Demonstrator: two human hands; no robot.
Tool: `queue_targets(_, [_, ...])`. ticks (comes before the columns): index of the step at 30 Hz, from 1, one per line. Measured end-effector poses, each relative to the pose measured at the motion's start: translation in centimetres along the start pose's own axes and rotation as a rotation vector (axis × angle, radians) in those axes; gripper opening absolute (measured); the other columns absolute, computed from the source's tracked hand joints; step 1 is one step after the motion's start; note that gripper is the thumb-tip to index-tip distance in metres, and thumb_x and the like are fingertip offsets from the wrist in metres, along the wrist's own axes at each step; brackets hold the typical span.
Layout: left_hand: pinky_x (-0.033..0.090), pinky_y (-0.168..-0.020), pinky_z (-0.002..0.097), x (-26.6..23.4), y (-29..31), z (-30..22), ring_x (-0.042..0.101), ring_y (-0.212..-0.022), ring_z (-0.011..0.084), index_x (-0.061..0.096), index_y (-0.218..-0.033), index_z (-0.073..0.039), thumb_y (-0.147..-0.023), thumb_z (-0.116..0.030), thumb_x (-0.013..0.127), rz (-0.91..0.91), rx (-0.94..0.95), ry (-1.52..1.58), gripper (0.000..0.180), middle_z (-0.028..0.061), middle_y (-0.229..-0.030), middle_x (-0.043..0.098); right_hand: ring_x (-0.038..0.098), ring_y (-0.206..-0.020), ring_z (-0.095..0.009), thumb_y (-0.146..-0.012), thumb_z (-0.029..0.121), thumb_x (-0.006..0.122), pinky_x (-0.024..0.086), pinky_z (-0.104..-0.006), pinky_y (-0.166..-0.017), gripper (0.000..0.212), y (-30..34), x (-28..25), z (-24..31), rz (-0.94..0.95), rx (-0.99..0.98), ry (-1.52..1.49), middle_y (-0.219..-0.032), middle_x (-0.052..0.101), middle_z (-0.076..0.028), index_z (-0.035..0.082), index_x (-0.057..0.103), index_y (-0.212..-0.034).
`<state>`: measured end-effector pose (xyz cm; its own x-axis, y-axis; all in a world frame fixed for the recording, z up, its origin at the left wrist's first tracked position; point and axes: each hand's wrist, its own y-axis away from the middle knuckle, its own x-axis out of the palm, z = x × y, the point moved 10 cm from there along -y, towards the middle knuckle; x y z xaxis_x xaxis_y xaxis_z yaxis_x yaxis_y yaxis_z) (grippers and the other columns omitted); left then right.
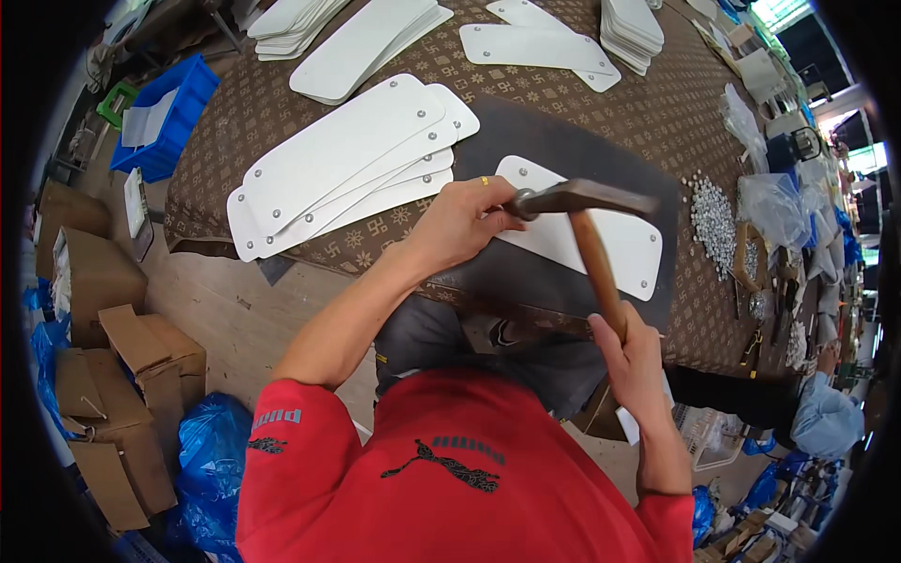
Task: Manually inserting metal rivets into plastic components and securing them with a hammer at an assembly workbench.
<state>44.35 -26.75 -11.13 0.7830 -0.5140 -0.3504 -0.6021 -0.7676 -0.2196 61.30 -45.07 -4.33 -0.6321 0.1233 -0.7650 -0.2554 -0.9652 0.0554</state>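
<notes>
My right hand (pixel 633 361) is closed round the wooden handle of a hammer (pixel 597 267), whose metal head is over a white panel (pixel 631 246). This panel has rounded corners and round metal studs near them, and lies on a dark mat (pixel 563 131). My left hand (pixel 460 220), wearing a yellow ring, is at the panel's left end with thumb and fingers pinched together. The hammer's round face is right at those fingertips and hides whatever they grip. Beside my left hand lies a fanned stack of similar studded white panels (pixel 343 155).
More white panels (pixel 540 47) lie across the far side of the patterned tablecloth (pixel 526 86). A heap of small metal fasteners (pixel 711 225) is right of the mat. A blue crate (pixel 164 117) and cardboard boxes (pixel 113 413) stand at left. Another person's sleeve (pixel 826 418) shows at right.
</notes>
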Motion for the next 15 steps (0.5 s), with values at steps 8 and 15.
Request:
queue_targets(8, [0.052, -0.076, 0.0278, 5.3, -7.1, -4.5, 0.066, -0.085, 0.0122, 0.071, -0.102, -0.002, -0.086, 0.000, 0.073, 0.107, 0.061, 0.183, 0.016, 0.0054, -0.094, 0.071, 0.040, -0.049, -0.004, -0.104, 0.022, 0.059, 0.029, -0.0223, -0.044, 0.024, 4.6, -7.8, -5.5, -0.395, 0.271, -0.481, -0.063, 0.046, 0.003, 0.006, 0.052, -0.089])
queue_targets(15, [0.053, -0.079, 0.0277, 15.4, -15.2, -5.1, 0.067, -0.086, 0.0123, 0.071, -0.102, 0.001, -0.089, 0.000, 0.072, 0.241, 0.088, 0.338, 0.014, 0.0056, -0.095, 0.071, 0.033, -0.047, -0.002, -0.106, 0.028, 0.055, 0.025, -0.0191, -0.040, 0.027, 6.6, -12.0, -7.8, -0.690, 0.312, -0.683, -0.062, 0.039, 0.006, 0.010, 0.047, -0.087])
